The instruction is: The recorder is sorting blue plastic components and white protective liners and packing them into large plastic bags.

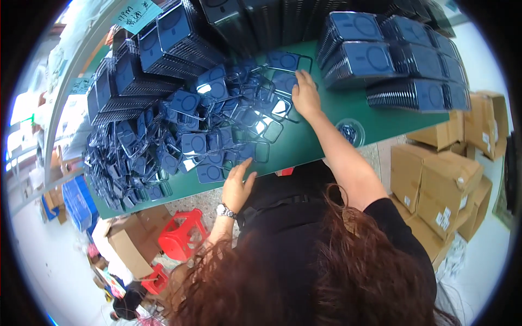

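A heap of dark blue phone cases (186,102), each marked with a ring, covers the left and middle of a green table (348,103). My right hand (307,96) reaches over the heap's right side, its fingers stretched out beside a phone case (284,82); whether they touch it I cannot tell. At the table's near edge, my left hand (237,183) has its fingers apart, close to a clear-looking case (255,152) and a blue one (210,173). A watch is on the left wrist. Neither hand appears to hold anything.
Tall rows of stacked cases (361,60) stand at the back right, with more stacks (176,43) at the back left. A round clear bowl (349,132) of small pieces sits near my right forearm. Cardboard boxes (435,185) and red stools (182,234) are on the floor.
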Action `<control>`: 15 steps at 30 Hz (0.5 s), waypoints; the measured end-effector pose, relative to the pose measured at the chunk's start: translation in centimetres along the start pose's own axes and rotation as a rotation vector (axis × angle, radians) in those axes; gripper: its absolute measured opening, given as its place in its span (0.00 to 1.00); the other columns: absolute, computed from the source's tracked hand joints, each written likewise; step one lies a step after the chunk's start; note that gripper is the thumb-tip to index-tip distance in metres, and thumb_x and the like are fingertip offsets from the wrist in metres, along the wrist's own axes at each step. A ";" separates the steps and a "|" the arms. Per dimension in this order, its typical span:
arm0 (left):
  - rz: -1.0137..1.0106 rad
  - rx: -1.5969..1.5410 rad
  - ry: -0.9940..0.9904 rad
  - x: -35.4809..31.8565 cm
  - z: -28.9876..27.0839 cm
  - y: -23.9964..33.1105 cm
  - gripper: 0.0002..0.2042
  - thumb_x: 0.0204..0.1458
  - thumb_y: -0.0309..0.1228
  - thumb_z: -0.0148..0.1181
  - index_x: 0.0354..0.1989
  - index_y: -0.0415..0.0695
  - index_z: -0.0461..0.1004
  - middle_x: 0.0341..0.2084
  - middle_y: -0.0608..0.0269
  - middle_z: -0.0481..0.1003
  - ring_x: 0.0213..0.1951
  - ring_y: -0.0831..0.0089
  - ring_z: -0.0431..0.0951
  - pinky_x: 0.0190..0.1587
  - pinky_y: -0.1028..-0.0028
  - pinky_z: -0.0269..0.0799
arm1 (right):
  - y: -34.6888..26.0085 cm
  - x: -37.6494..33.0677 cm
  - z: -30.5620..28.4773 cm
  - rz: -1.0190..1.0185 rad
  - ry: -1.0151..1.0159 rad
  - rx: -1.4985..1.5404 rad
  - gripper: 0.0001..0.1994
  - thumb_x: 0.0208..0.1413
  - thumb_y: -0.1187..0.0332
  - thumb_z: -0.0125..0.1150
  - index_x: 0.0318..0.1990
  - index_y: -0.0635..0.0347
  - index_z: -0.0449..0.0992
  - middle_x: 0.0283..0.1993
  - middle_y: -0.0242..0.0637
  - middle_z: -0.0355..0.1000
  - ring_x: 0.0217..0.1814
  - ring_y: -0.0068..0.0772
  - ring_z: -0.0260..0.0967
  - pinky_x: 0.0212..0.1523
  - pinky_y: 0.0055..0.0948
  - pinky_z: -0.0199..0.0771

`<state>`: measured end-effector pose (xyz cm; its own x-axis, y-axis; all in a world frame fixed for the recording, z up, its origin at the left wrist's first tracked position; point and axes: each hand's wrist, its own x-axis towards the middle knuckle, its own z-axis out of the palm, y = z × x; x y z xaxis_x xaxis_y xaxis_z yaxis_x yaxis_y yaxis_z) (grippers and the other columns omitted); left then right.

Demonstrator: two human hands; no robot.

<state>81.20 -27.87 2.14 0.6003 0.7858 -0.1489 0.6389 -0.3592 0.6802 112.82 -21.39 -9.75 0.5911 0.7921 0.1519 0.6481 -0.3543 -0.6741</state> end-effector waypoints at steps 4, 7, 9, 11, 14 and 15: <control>-0.055 0.046 -0.008 0.1 1.1 3.4 0.21 0.53 0.29 0.61 0.56 0.43 0.70 0.42 0.48 0.76 0.45 0.49 0.75 0.47 0.60 0.72 | -1.3 5.6 -0.3 0.187 -0.305 -0.235 0.24 0.57 0.69 0.49 0.62 0.62 0.63 0.62 0.49 0.62 0.60 0.53 0.66 0.57 0.45 0.70; -0.195 -0.003 -0.002 0.0 1.5 4.0 0.21 0.54 0.30 0.60 0.57 0.44 0.69 0.43 0.48 0.76 0.46 0.49 0.75 0.48 0.60 0.72 | -1.6 5.5 -0.6 0.202 -0.499 -0.289 0.24 0.57 0.67 0.50 0.62 0.63 0.64 0.60 0.51 0.63 0.60 0.54 0.65 0.58 0.45 0.69; -0.170 -0.031 0.081 -0.2 1.9 2.8 0.21 0.54 0.31 0.60 0.57 0.45 0.70 0.44 0.49 0.75 0.47 0.49 0.75 0.48 0.60 0.72 | -1.0 4.1 -0.9 0.145 -0.542 -0.361 0.21 0.58 0.67 0.49 0.59 0.62 0.67 0.59 0.51 0.64 0.59 0.53 0.67 0.58 0.45 0.69; -0.171 -0.028 0.079 -0.5 1.3 2.0 0.21 0.54 0.31 0.60 0.57 0.45 0.70 0.44 0.48 0.75 0.47 0.49 0.75 0.49 0.60 0.72 | 0.2 2.6 -1.4 0.088 -0.476 -0.288 0.20 0.58 0.66 0.49 0.58 0.60 0.68 0.58 0.51 0.65 0.58 0.53 0.67 0.57 0.44 0.69; -0.173 -0.038 0.058 0.1 0.6 1.0 0.21 0.54 0.31 0.60 0.57 0.45 0.69 0.45 0.48 0.75 0.47 0.49 0.75 0.49 0.60 0.72 | 0.7 1.6 -2.9 0.070 -0.302 -0.206 0.19 0.59 0.63 0.50 0.57 0.57 0.69 0.57 0.49 0.67 0.58 0.52 0.67 0.56 0.45 0.70; -0.176 -0.038 0.041 0.6 0.2 0.7 0.21 0.54 0.31 0.60 0.57 0.45 0.69 0.45 0.48 0.75 0.47 0.49 0.75 0.49 0.60 0.72 | 0.3 1.5 -3.3 0.198 -0.249 -0.190 0.19 0.60 0.64 0.49 0.57 0.60 0.69 0.55 0.51 0.68 0.56 0.54 0.68 0.55 0.46 0.70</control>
<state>82.11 -27.80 2.40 0.4598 0.8552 -0.2393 0.7136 -0.1954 0.6728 115.55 -21.95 -7.32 0.5940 0.7876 -0.1640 0.6246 -0.5800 -0.5230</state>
